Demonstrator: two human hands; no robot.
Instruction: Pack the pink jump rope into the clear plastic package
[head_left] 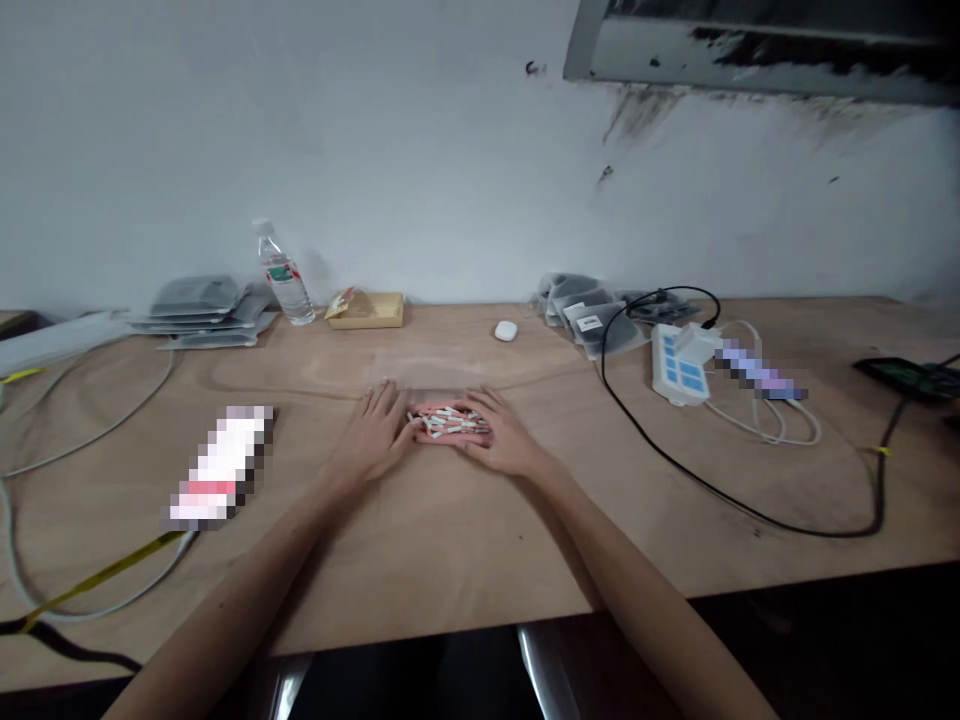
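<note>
Pink tray (459, 440) w/ loose sticks (454, 430) sits mid-table, betw. the two hands. Left hand (373, 428) at its left end, right hand (501, 435) at its right; both look open, fingers spread. Can't tell how hard, if at all, they press.

Risks, my guess: sticks lie every which way, nr the rim, so an uneven push or a tilt could spill some; a thumb dragged inward could flick a few out too. Left forearm runs nr the phone (221, 465) & its white lead (187, 545); a wide elbow swing might snag that.

Writing: nothing legible. Bottle (283, 275), far left, has a red/green/white label, txt too small. Bag (589, 323), far right, has a white sticker w/ what looks like a barcode, unreadable. Phone screen's pixelated. Yellow tape (112, 577), near left: dark marks, can't make out.
</note>
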